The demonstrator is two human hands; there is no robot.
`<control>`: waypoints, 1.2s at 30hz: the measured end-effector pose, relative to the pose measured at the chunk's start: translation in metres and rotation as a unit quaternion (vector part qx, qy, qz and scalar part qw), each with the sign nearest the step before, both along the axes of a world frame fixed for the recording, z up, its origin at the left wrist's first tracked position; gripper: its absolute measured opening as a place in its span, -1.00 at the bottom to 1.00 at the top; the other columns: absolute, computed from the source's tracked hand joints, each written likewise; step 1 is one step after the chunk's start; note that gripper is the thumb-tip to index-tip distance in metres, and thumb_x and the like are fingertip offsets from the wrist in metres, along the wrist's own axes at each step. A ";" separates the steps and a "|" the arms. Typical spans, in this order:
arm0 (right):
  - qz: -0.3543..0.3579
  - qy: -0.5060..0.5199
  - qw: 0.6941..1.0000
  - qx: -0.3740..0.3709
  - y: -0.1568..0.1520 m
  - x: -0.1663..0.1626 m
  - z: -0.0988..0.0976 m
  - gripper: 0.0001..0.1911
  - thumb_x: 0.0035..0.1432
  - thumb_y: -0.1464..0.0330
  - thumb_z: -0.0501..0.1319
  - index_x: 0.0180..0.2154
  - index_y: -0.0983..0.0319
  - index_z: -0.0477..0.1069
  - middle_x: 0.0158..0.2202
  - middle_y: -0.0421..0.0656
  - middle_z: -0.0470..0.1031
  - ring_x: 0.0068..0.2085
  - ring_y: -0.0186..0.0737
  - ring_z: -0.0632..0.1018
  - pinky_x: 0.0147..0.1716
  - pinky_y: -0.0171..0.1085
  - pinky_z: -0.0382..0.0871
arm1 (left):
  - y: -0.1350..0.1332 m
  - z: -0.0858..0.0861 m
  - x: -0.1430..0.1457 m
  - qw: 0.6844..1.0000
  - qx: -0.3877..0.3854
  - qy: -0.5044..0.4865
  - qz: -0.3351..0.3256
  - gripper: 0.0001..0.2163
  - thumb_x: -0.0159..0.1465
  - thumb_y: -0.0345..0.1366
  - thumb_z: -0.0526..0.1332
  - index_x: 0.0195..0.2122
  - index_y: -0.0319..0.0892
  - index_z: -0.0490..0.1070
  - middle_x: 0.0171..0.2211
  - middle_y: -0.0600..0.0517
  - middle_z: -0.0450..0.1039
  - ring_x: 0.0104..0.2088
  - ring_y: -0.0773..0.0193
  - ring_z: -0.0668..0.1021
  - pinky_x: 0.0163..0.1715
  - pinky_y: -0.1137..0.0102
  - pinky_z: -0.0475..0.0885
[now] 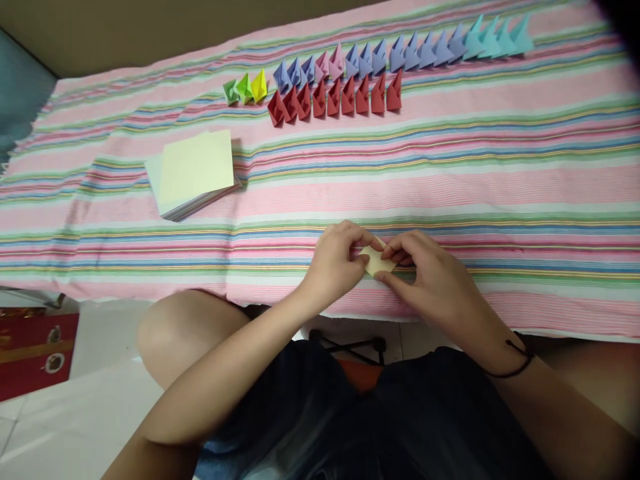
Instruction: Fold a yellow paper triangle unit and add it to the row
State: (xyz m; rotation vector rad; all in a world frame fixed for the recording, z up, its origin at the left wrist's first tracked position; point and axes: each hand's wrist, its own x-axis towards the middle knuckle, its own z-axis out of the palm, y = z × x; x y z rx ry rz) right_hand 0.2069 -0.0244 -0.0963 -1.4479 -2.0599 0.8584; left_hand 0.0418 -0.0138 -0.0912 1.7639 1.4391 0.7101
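A small folded piece of pale yellow paper (379, 262) is between my two hands, close to the table's front edge. My left hand (340, 257) pinches its left side between thumb and fingers. On the right side, my right hand (420, 267) grips the paper, thumb at the near edge and fingertips on the top. Parts of the paper are hidden under the fingers. Left of my hands lies a stack of square paper sheets (197, 167), with a pale yellow sheet on top.
Folded paper pieces stand in rows at the back: red ones (334, 99), purple-blue ones (365, 60), pink ones (336, 61), turquoise ones (500, 39), and green and yellow ones (245, 88). A striped cloth (450, 160) covers the table. On the floor at left is a red box (37, 353).
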 end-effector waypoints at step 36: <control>0.042 0.035 0.996 -0.066 0.007 0.011 0.001 -0.62 -0.16 0.43 0.40 -0.26 0.16 0.33 -0.17 -0.18 0.41 -0.15 -0.17 0.49 -0.11 -0.16 0.42 | 0.004 0.004 -0.033 0.985 0.075 0.003 -0.157 -0.88 0.18 -0.40 0.29 -0.25 -0.12 0.54 -0.20 -0.03 0.43 -0.14 0.22 0.48 -0.14 0.29 0.40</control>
